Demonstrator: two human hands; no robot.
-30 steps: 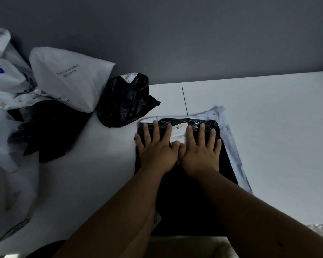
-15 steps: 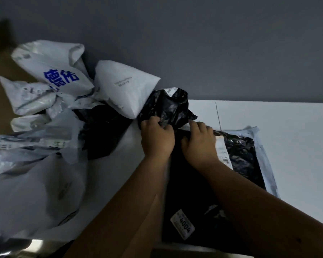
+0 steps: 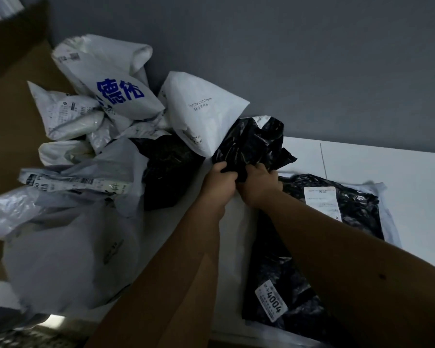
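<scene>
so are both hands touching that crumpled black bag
Touching. The head view shows the left hand and right hand gripping the crumpled black bag at its lower edge.

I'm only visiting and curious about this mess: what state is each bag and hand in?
Crumpled black bag: scrunched up, gripped by both hands.
Left hand: curled round that bag's lower edge.
Right hand: curled round it too.
Flat black bag: lying flat on the table, labels up.
Blue-printed white bag: puffed, atop the heap.
</scene>
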